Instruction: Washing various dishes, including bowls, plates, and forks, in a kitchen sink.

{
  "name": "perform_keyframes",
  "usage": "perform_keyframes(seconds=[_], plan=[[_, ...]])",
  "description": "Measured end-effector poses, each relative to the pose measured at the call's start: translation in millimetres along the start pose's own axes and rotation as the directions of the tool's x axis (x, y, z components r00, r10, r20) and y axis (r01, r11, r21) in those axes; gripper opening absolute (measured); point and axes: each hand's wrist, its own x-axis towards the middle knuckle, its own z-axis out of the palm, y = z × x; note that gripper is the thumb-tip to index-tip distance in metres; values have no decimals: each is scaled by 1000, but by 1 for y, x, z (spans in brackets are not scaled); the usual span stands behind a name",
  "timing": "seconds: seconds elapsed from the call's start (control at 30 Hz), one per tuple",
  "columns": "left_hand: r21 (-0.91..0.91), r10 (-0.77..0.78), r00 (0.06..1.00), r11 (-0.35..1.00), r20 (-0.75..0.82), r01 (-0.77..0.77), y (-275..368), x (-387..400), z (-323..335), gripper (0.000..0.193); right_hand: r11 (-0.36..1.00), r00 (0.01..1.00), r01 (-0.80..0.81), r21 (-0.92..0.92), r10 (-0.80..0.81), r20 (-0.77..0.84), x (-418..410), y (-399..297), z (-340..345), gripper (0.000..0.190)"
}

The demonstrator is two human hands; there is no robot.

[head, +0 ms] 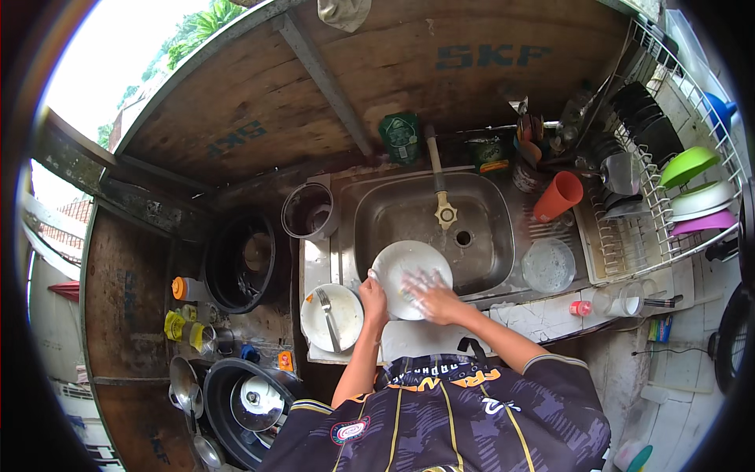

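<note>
A white plate [392, 265] is tilted over the front left edge of the steel sink [377, 212]. My left hand [374, 298] grips its left rim. Suds cover the fingers of my right hand [433, 297], which lies spread on the plate's face; whether something is under the palm cannot be told. Left of my hands, a second white plate [348, 301] with a fork [329, 318] and an orange scrap rests on the counter. Above the basin is a tap [445, 212]. A clear bowl [548, 265] and a red cup [558, 196] stand right of the basin.
At the right is a wire dish rack [655, 236] with bowls and dark plates. A clear tub [308, 210] stands left of the sink, beside a black bucket [239, 262]. A dark basin [221, 407] holding a pot lid is at the lower left. Glass jars [625, 301] stand front right.
</note>
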Motion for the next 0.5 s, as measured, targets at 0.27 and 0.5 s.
perform_keyframes(seconds=[0.27, 0.5], plan=[[21, 162, 979, 987, -123, -161, -5, 11, 20, 52, 984, 976, -58, 166, 91, -196, 12, -42, 15, 60], [111, 82, 993, 991, -90, -72, -2, 4, 12, 50, 920, 909, -388, -49, 373, -186, 0, 39, -7, 65]])
